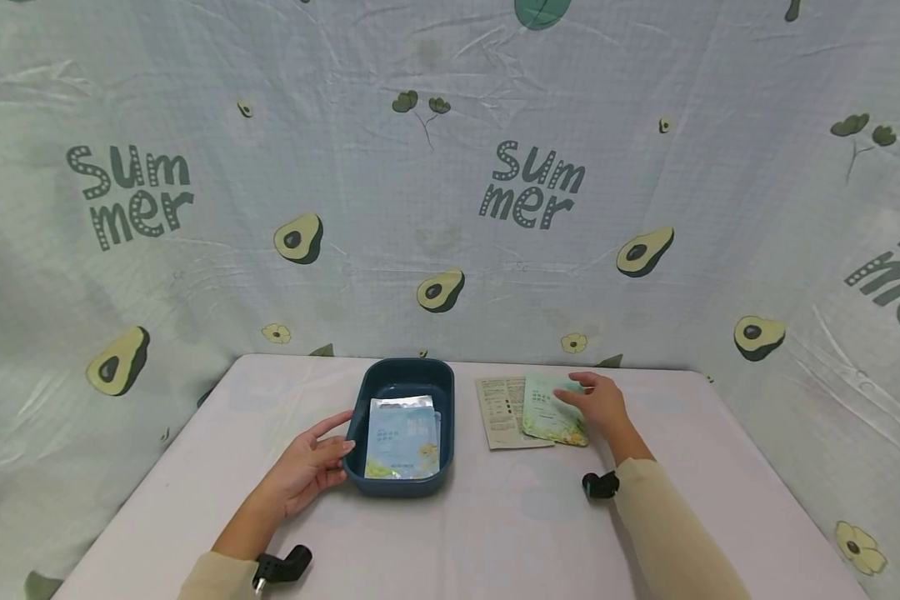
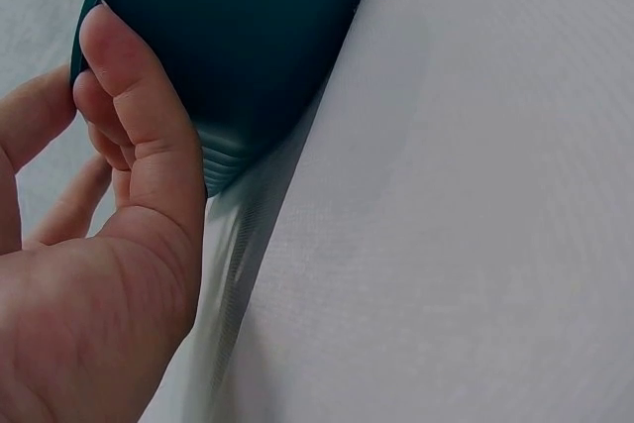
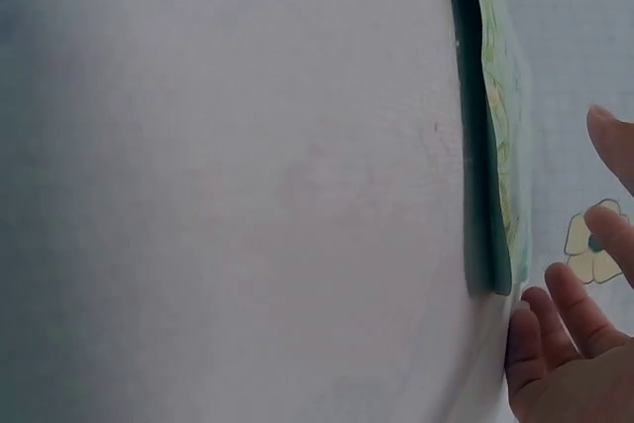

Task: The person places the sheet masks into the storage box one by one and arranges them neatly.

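My left hand (image 1: 311, 467) grips the left side of a dark blue rectangular tub (image 1: 450, 433), its thumb at the rim. In the left wrist view the thumb (image 2: 139, 96) lies against the tub wall (image 2: 238, 37). Inside the tub lie light blue flat sachets (image 1: 401, 442) with a silver top edge, at least two stacked. To the right, a pale green flat sachet (image 1: 551, 412) partly overlaps a beige printed one (image 1: 502, 417) on the table. My right hand (image 1: 603, 404) is at the green sachet's right edge, thumb and fingers spread apart. In the right wrist view the fingers hold nothing.
A white-covered table (image 1: 525, 533) bears everything. Behind and on both sides hangs a pale cloth (image 1: 360, 192) printed with avocados and lettering. Black wrist cameras are strapped at the left wrist (image 1: 285, 565) and right wrist (image 1: 600, 485).
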`<state>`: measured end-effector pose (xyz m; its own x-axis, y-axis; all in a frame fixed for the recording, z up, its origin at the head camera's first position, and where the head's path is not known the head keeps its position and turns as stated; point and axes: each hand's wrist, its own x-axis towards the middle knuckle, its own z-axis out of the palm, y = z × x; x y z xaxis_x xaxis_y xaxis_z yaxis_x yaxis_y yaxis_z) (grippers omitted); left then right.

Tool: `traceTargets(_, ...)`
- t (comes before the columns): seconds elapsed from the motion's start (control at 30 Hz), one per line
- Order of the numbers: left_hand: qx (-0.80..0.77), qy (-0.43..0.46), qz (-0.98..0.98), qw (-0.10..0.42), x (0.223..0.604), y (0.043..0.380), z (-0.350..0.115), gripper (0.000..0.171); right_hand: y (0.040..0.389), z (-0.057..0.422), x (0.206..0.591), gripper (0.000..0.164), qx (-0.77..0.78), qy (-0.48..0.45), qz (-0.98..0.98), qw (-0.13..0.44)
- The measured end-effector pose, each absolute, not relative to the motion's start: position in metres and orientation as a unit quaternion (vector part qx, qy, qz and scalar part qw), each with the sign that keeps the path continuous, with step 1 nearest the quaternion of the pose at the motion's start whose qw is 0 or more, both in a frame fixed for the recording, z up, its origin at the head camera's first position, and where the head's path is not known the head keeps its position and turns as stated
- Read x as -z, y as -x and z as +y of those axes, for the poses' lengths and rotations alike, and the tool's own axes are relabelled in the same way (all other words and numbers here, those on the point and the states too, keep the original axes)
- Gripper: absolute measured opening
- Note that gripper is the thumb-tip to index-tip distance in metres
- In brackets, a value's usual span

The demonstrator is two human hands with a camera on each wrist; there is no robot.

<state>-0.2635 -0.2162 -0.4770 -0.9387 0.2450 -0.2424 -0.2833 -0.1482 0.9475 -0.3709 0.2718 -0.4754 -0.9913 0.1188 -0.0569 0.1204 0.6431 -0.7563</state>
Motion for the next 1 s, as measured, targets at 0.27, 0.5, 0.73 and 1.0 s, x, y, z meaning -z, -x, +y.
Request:
traceTargets(0.27,-0.756,0.015,0.631,0.175,0.477,0.264,-0.215,0.074,0.372,0.275,0.476,0.064,0.413,-0.075,0.907,0.004)
traceTargets(0.5,-0.757,0.019,0.630,0.174,0.476,0.265,-0.215,0.074,0.378,0.275,0.477,0.063,0.419,-0.094,0.903,0.016)
traceTargets(0.73,-0.758,0.018,0.629,0.174,0.476,0.265,-0.216,0.074,0.382,0.275,0.479,0.064,0.409,-0.091,0.908,0.023)
traceTargets(1.0,-0.757,0.019,0.629,0.175,0.477,0.265,-0.216,0.074,0.381,0.271,0.473,0.064,0.389,-0.085,0.917,0.030)
